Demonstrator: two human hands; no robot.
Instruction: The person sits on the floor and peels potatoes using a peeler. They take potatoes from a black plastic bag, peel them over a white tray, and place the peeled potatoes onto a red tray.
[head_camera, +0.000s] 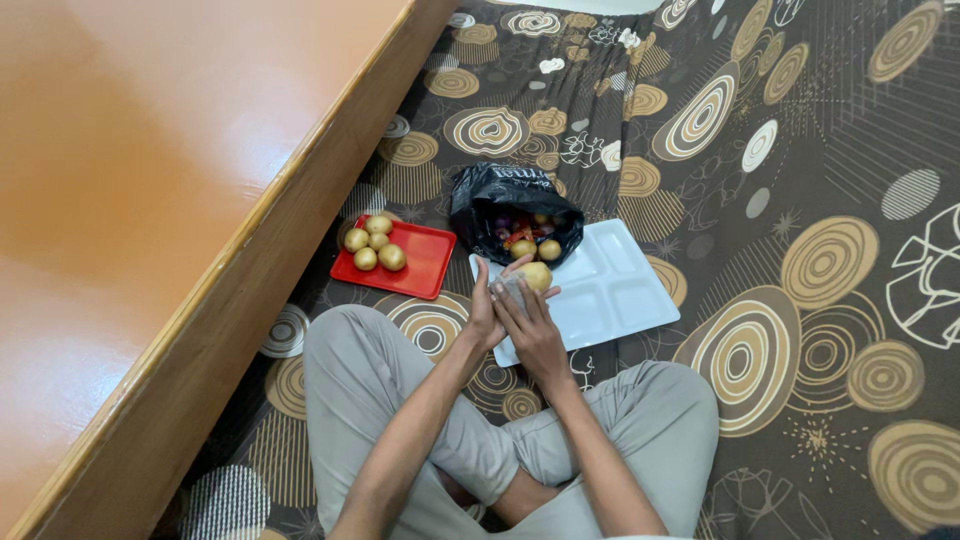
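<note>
I sit cross-legged on a patterned brown cover. Both hands meet in front of my knees over the near corner of a white divided tray (620, 290). My left hand (486, 312) and my right hand (530, 322) together hold a yellow potato (537, 274), with something grey, perhaps a cloth, pressed against it between the palms. Just beyond stands an open black plastic bag (505, 196) holding potatoes (534, 248) and some red and purple items. To the left lies a red tray (425, 262) carrying several potatoes (376, 244).
A large orange wooden surface (130, 180) with a raised edge fills the left side and runs diagonally beside my left knee. The brown cover with circle patterns (800, 250) stretches away to the right and behind the bag.
</note>
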